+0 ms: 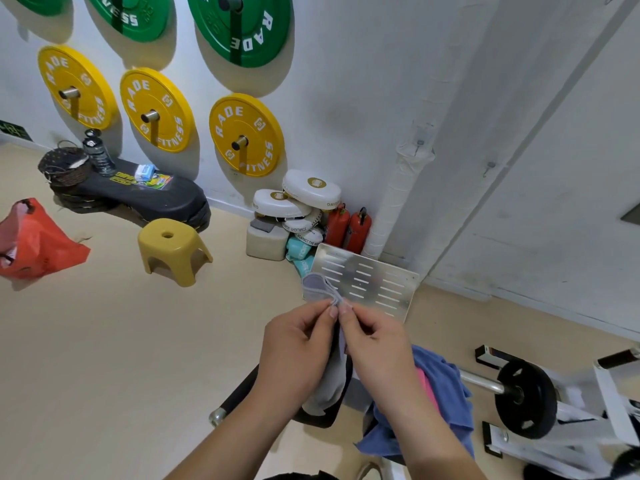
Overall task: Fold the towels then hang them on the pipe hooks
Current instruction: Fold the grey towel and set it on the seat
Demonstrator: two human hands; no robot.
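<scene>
Towel (330, 379) is pinched near its top by left hand (298, 348) and right hand (374, 344), fingers (360, 327) curled. A loop (317, 289) is held above the fingers; the rest hangs below.

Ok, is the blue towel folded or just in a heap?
Not folded. The blue towel lies crumpled in a loose heap with uneven creases, a pink cloth showing from under it.

open floor (121, 341) left, barbell (523, 393) right

One head-worn view (wide-angle), facing forward and down, close above left hand (298, 344) and right hand (375, 344)
</scene>
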